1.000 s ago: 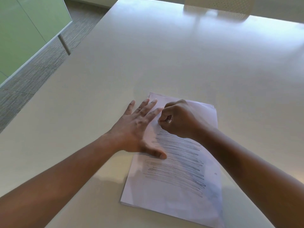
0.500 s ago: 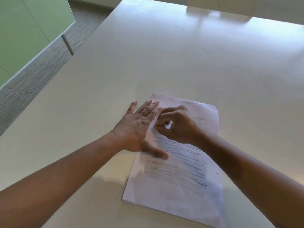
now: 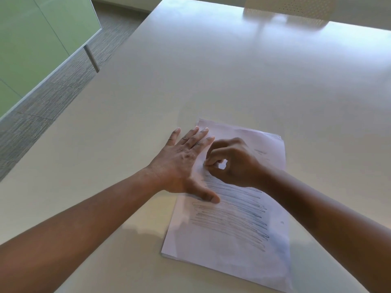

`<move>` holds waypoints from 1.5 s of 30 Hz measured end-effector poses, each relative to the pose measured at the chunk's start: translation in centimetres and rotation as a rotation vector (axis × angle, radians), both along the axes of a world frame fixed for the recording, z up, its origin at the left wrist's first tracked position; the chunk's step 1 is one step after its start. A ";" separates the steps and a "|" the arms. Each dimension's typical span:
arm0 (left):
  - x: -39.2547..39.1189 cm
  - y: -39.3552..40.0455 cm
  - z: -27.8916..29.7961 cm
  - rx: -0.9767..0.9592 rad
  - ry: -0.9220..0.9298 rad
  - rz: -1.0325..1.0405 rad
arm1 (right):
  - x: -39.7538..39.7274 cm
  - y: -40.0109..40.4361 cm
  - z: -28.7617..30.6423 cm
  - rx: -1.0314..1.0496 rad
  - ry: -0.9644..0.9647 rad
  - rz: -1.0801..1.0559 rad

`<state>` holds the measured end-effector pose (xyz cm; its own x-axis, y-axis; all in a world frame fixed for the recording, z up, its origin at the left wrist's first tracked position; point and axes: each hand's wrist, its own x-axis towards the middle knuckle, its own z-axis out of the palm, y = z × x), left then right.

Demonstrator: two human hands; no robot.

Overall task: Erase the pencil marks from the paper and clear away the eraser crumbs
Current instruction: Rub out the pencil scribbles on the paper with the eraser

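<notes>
A thin stack of white paper lies on the table in front of me. Dark pencil lines cover its middle; the far part is mostly bare, with faint marks near the far right. My left hand lies flat with spread fingers on the paper's far left edge, thumb on the pencil lines. My right hand is curled, fingertips and thumb pinching something small against the sheet just above the lines; it looks like an eraser, mostly hidden by the fingers.
The pale table stretches far ahead and to both sides. A perforated chair back stands at the far edge. To the left are grey carpet and a green glass partition with a metal post.
My right hand has shifted a little nearer and rightward over the paper, uncovering faint marks at the far right. My left hand has stayed flat in place.
</notes>
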<state>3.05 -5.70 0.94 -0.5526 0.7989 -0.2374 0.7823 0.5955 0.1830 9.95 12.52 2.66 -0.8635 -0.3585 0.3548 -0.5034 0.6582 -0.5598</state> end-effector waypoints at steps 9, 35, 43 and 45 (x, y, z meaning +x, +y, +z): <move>0.0 -0.1 0.0 0.001 -0.009 0.004 | -0.5 0.8 0.3 0.015 0.011 -0.004; 0.0 0.0 0.2 -0.010 -0.033 -0.001 | 2.2 -0.5 0.1 -0.001 -0.078 0.083; -0.1 0.0 0.1 -0.024 -0.018 -0.007 | 0.5 0.9 0.2 0.001 0.030 -0.070; -0.1 0.0 0.1 -0.019 -0.024 -0.004 | 1.7 0.3 0.1 0.001 -0.040 0.040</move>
<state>2.97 -5.66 1.07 -0.5431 0.7963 -0.2663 0.7802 0.5958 0.1904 11.63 12.80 2.76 -0.8619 -0.3937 0.3196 -0.5065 0.6381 -0.5798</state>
